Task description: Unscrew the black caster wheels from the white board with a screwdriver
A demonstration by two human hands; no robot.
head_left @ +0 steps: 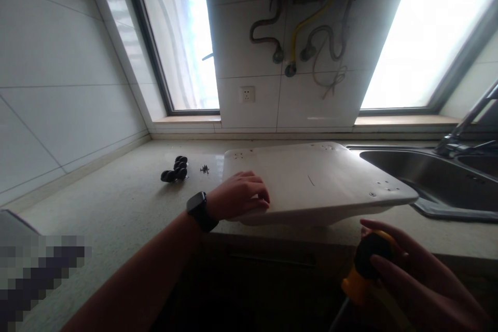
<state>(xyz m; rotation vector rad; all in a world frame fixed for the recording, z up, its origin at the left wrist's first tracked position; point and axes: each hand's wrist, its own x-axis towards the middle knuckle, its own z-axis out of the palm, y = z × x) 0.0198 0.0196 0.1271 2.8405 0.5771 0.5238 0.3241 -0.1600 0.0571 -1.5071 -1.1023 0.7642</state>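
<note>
A white plastic board with rounded corners and a raised rim lies on the counter. Small screw holes show in clusters near its corners, and a short dark line marks its middle. My left hand, with a black watch at the wrist, rests on the board's front left edge, fingers curled down against it. In my right hand, low at the right, is a screwdriver with a yellow and black handle, its shaft pointing down and leaving the frame. Black caster wheels and a small pile of screws lie left of the board.
A steel sink with a faucet is at the right, beside the board. Pipes and a wall socket are on the tiled wall behind, between two windows. The counter's front edge runs below the board. One area at lower left is pixelated.
</note>
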